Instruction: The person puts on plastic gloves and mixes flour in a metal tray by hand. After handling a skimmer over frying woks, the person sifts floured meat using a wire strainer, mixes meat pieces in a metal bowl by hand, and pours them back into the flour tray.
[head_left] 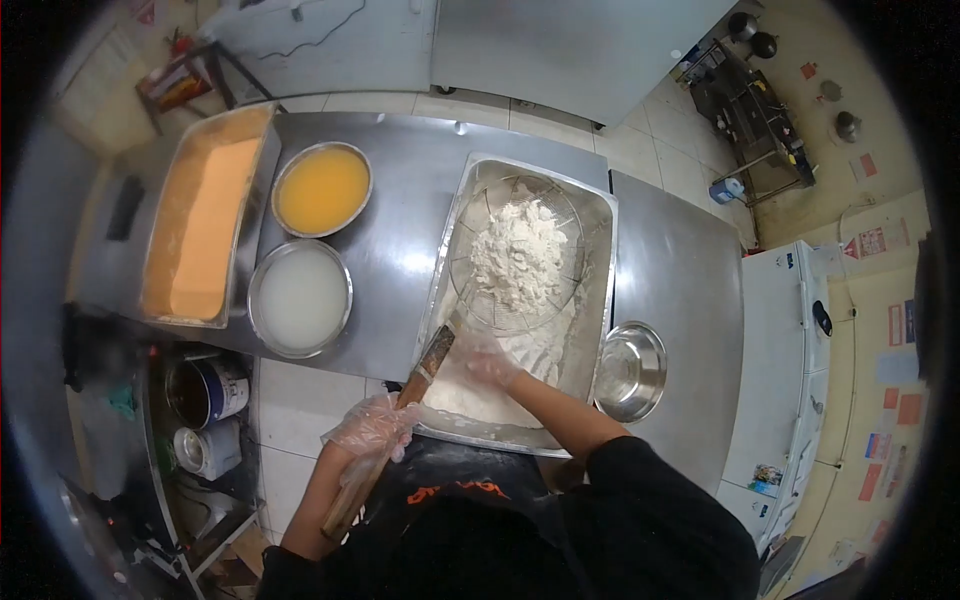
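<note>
My left hand (372, 428), in a clear plastic glove, is closed around the wooden handle (432, 362) of a large round wire strainer (575, 215). A heap of white flour (520, 250) lies in the strainer, which rests inside a deep metal tray (607, 240). More loose flour (470, 395) covers the near part of the tray. Gloved as well, my right hand (487, 360) is at the flour just below the strainer's near rim, right of the handle. Its fingers are blurred against the white flour, so their pose does not show.
Left on the steel table (395, 230) stand a bowl of yellow liquid (322, 188), a bowl of cloudy white liquid (300, 298) and a long pan with orange contents (205, 220). A metal bowl (632, 372) sits close to the tray's right side. Buckets (210, 447) stand at lower left.
</note>
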